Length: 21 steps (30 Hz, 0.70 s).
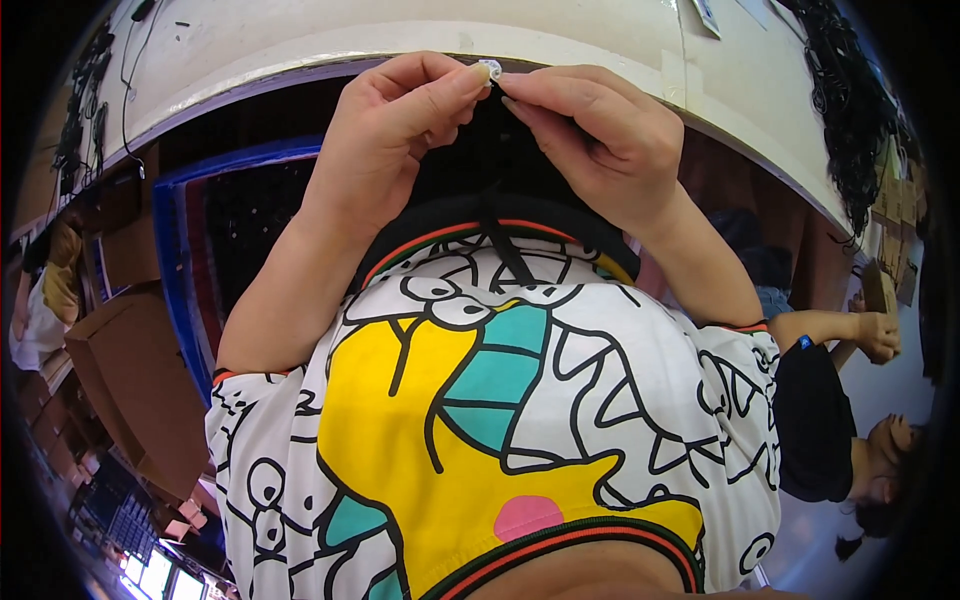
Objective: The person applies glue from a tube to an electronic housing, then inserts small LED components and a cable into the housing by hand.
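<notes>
Both hands meet at the near edge of the table, just above my lap. Between thumb and forefinger my left hand point(415, 115) pinches a small whitish, partly clear piece point(490, 70), too small to name. My right hand point(595, 125) is closed, with its fingertips against the right side of that piece. Whatever it may hold between thumb and forefinger is too small or hidden to make out. The other fingers of both hands are curled in.
The pale table point(400, 25) curves across the top. Bundled black cables point(850, 100) lie at its right end, more cables point(98, 85) at its left. A blue-edged bin point(175, 230) and a cardboard box point(135, 370) stand at left. Another person point(825, 420) holds a brown box point(880, 292) at right.
</notes>
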Motion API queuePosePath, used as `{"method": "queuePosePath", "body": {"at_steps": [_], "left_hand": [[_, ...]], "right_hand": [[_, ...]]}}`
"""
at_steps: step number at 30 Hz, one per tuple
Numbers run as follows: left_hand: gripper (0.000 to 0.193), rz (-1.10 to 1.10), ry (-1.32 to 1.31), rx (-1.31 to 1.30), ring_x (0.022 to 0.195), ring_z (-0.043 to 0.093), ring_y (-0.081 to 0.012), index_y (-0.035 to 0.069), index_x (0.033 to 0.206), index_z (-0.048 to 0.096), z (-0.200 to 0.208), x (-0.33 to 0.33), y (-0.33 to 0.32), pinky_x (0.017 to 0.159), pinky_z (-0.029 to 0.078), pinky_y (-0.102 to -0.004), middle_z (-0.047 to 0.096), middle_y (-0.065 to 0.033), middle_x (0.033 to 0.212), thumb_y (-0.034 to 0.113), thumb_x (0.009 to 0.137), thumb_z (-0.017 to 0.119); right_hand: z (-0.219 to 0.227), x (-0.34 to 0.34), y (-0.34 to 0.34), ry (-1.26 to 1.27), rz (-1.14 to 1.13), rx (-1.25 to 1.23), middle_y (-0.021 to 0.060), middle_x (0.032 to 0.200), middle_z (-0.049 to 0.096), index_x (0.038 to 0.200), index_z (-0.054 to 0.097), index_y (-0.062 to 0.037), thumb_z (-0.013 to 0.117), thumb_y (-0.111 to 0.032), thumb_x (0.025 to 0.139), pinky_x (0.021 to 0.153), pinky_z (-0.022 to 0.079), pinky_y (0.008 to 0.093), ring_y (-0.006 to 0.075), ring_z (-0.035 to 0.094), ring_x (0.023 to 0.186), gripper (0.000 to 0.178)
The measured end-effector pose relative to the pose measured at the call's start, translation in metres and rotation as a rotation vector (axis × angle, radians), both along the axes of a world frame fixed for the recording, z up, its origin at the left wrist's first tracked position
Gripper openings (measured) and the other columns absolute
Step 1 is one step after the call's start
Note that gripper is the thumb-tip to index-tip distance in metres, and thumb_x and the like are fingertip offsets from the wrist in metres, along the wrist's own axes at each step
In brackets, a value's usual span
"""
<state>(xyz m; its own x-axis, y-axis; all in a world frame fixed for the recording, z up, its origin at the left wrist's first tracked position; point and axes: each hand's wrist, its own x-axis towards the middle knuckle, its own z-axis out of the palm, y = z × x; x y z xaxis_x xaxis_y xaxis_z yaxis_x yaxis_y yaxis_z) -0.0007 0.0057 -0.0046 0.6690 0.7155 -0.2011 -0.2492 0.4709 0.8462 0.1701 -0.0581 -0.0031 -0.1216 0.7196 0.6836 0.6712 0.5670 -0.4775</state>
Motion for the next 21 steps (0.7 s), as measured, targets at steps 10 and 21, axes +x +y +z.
{"method": "queuePosePath", "body": {"at_steps": [10, 21], "left_hand": [[0.015, -0.056, 0.056, 0.073, 0.062, 0.046, -0.0036, 0.004, 0.081, 0.061, 0.006, -0.005, 0.006, 0.055, 0.033, -0.0147, 0.056, 0.0016, 0.071, 0.019, 0.077, 0.062], [0.060, -0.032, 0.314, 0.712, 0.094, 0.052, -0.0151, 0.003, 0.109, 0.041, -0.035, 0.001, -0.012, 0.083, 0.041, -0.0271, 0.053, -0.0080, 0.097, 0.010, 0.060, 0.076]], "right_hand": [[0.002, 0.000, 0.003, 0.259, 0.117, -0.236, 0.0065, 0.075, 0.062, 0.085, 0.063, -0.0032, 0.063, 0.001, 0.069, 0.057, 0.047, 0.0206, 0.0131, 0.060, 0.065, 0.017], [0.019, 0.001, 0.026, 1.649, 0.400, -0.933, 0.0046, 0.080, 0.059, 0.090, 0.055, -0.0019, 0.048, -0.012, 0.087, 0.066, 0.051, 0.0291, 0.0137, 0.059, 0.075, 0.013]]}}
